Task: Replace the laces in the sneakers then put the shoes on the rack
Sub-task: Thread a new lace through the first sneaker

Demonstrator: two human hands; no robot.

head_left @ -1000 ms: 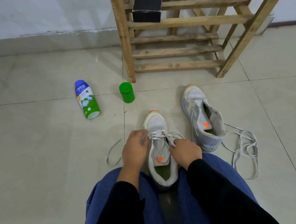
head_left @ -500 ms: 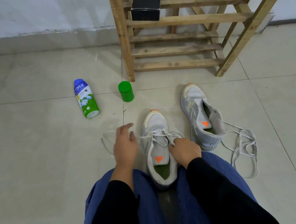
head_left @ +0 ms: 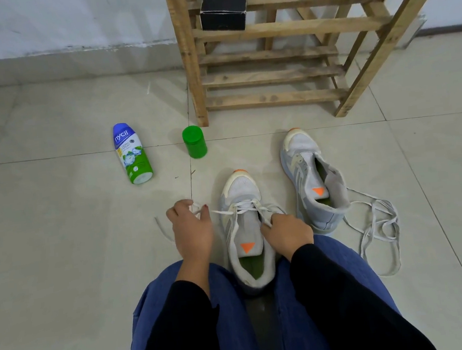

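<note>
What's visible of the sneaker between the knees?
The sneaker is pale grey fabric with cream toe cap, orange toe tip, orange triangle on the tongue, green insole. It stands upright on the floor between the person's knees, toe away. A white lace crosses only its front eyelets; the left hand pinches one end, the right hand grips the other beside the tongue.

bottle [head_left: 131, 154] left of cap [head_left: 194, 142], rack [head_left: 268, 54] behind sneakers [head_left: 245, 230]

Tiled floor [head_left: 62, 263]: near sneaker [head_left: 241, 199], far sneaker [head_left: 302, 156], loose lace [head_left: 374, 216], toppled bottle [head_left: 132, 154], green cap [head_left: 194, 142] perhaps, rack [head_left: 273, 99].
</note>
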